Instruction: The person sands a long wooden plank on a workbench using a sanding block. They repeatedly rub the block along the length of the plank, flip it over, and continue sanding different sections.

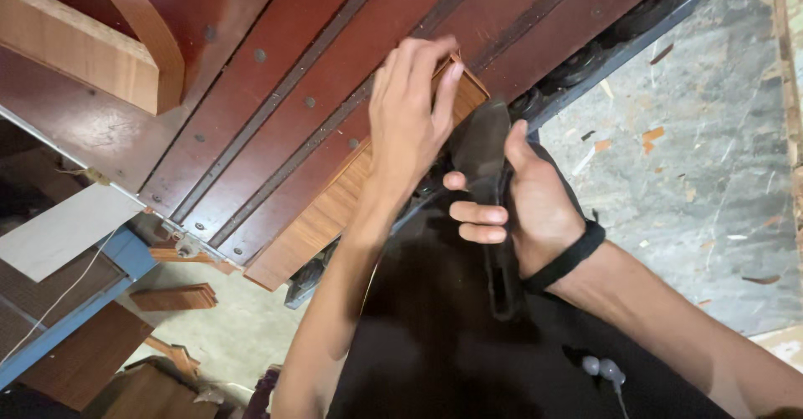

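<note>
We're looking straight down, and the left hand (410, 109) has its fingers drawn together, pinching the upper end of a light wooden strip (335, 206). That strip lies flat along the near edge of the dark red surface (276, 76), its long axis running on a diagonal from lower left up to upper right, parallel with the dark grooves and the row of screw heads in the boards. The fingertips sit right at the strip's upper right corner.

Over to the right hand (523, 206), a black band at the wrist: it's clamped around a dark tool (489, 185), fingers curled over the shaft, thumb up along the side. The tool's long axis runs almost upright in our view, its broad end pointing up toward the strip's corner, just beside the left hand's fingers; whether it touches the wood, we cannot tell. Its lower end reaches down over dark clothing.

To the right, a grey floor (703, 135) littered with wood chips. Lower left, more wood offcuts (171, 298) and a blue frame (75, 323).
</note>
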Demonstrator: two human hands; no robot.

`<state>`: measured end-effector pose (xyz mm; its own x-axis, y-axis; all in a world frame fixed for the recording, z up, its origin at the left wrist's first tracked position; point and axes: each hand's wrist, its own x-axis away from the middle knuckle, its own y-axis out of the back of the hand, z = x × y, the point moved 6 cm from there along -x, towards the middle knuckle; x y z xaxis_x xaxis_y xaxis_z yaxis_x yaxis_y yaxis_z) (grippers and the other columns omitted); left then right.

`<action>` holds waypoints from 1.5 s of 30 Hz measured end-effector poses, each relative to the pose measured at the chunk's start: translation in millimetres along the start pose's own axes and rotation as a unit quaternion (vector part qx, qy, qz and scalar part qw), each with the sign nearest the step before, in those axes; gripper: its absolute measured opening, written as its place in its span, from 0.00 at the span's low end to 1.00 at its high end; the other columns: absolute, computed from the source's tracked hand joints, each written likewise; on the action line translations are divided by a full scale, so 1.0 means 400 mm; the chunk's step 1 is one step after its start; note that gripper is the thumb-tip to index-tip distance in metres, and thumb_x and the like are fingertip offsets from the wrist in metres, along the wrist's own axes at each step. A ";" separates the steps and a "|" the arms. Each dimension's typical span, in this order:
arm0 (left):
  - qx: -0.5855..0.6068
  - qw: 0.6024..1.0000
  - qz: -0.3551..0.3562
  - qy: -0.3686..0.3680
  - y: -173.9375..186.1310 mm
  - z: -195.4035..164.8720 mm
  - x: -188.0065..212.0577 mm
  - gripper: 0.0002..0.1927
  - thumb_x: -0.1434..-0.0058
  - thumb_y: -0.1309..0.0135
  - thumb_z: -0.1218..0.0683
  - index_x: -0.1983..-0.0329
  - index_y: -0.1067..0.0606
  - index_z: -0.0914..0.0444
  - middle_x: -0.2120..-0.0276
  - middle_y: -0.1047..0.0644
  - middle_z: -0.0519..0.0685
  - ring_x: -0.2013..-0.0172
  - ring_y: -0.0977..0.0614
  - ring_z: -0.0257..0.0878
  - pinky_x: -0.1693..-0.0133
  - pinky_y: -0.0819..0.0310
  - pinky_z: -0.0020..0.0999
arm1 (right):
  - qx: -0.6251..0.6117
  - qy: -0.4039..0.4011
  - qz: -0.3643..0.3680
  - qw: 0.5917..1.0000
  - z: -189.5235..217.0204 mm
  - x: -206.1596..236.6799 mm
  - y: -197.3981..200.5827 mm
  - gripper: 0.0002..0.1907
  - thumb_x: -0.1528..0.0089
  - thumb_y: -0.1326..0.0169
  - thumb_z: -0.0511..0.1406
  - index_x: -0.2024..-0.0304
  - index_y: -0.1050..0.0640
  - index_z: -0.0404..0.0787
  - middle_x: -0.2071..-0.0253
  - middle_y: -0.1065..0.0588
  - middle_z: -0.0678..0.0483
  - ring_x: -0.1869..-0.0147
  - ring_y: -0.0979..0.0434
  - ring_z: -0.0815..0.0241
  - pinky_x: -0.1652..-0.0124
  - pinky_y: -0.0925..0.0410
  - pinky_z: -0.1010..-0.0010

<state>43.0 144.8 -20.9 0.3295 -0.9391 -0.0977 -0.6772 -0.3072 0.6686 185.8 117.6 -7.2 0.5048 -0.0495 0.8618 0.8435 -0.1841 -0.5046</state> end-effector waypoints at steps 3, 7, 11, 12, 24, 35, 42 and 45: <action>-0.042 0.998 -0.038 0.000 -0.012 0.002 -0.018 0.07 0.31 0.41 0.56 0.54 0.25 0.62 0.61 0.27 0.49 0.57 0.22 0.47 0.56 0.27 0.41 | 0.015 -0.003 -0.011 1.000 0.033 -0.015 -0.022 0.31 0.29 0.76 0.58 0.60 0.34 0.43 0.69 0.32 0.53 0.84 0.45 0.70 0.84 0.47 0.80; -0.011 0.999 -0.027 0.021 -0.017 0.020 -0.019 0.06 0.30 0.40 0.56 0.57 0.25 0.61 0.63 0.28 0.48 0.60 0.22 0.44 0.59 0.27 0.41 | -0.047 -0.039 0.024 0.998 0.063 -0.019 -0.050 0.33 0.28 0.76 0.59 0.60 0.35 0.39 0.70 0.33 0.53 0.84 0.45 0.72 0.85 0.47 0.81; -0.020 1.000 -0.019 0.012 -0.008 0.029 -0.026 0.05 0.30 0.41 0.56 0.54 0.25 0.60 0.62 0.28 0.47 0.58 0.23 0.45 0.58 0.28 0.39 | -0.043 0.003 -0.035 0.998 0.059 -0.020 -0.040 0.32 0.29 0.74 0.61 0.58 0.33 0.43 0.69 0.32 0.55 0.85 0.45 0.73 0.87 0.49 0.82; -0.021 1.000 -0.020 0.011 -0.006 0.032 -0.027 0.06 0.30 0.42 0.56 0.53 0.25 0.60 0.61 0.29 0.47 0.58 0.23 0.45 0.58 0.28 0.39 | -0.044 0.014 -0.059 0.997 0.054 -0.021 -0.033 0.33 0.29 0.74 0.62 0.57 0.32 0.43 0.69 0.32 0.56 0.85 0.45 0.73 0.87 0.49 0.83; -0.006 1.000 -0.010 0.021 -0.010 0.061 -0.024 0.06 0.30 0.43 0.55 0.53 0.25 0.60 0.62 0.28 0.46 0.59 0.23 0.43 0.58 0.29 0.40 | 0.008 -0.057 0.013 0.998 0.070 -0.077 -0.062 0.41 0.28 0.77 0.65 0.58 0.35 0.36 0.74 0.40 0.59 0.82 0.45 0.71 0.82 0.46 0.78; -0.036 0.999 -0.018 0.011 0.026 0.024 -0.027 0.06 0.28 0.45 0.55 0.52 0.26 0.60 0.59 0.28 0.47 0.56 0.22 0.43 0.54 0.27 0.38 | 0.044 -0.153 -0.007 0.987 0.147 -0.109 0.019 0.34 0.27 0.76 0.58 0.57 0.36 0.33 0.68 0.33 0.53 0.87 0.46 0.76 0.89 0.46 0.87; -0.162 0.968 0.000 -0.190 0.004 -0.076 -0.005 0.27 0.39 0.48 0.44 0.41 0.28 0.64 0.43 0.28 0.55 0.46 0.29 0.53 0.47 0.34 0.51 | 0.025 -0.031 0.115 0.993 0.141 0.023 0.088 0.30 0.27 0.71 0.58 0.48 0.31 0.41 0.65 0.33 0.54 0.84 0.45 0.75 0.87 0.46 0.85; -0.271 0.942 0.101 -0.170 -0.059 -0.057 0.003 0.24 0.40 0.47 0.47 0.44 0.26 0.66 0.44 0.27 0.55 0.43 0.28 0.51 0.45 0.34 0.52 | 0.093 0.095 0.050 0.990 0.155 0.093 0.186 0.33 0.26 0.68 0.62 0.49 0.33 0.41 0.64 0.33 0.55 0.82 0.44 0.74 0.84 0.44 0.83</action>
<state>74.3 154.4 -20.1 -0.0636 -0.9933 -0.0966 -0.2376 -0.0789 0.9681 278.8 163.0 -16.0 0.5587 -0.2451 0.7924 0.8193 0.0142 -0.5732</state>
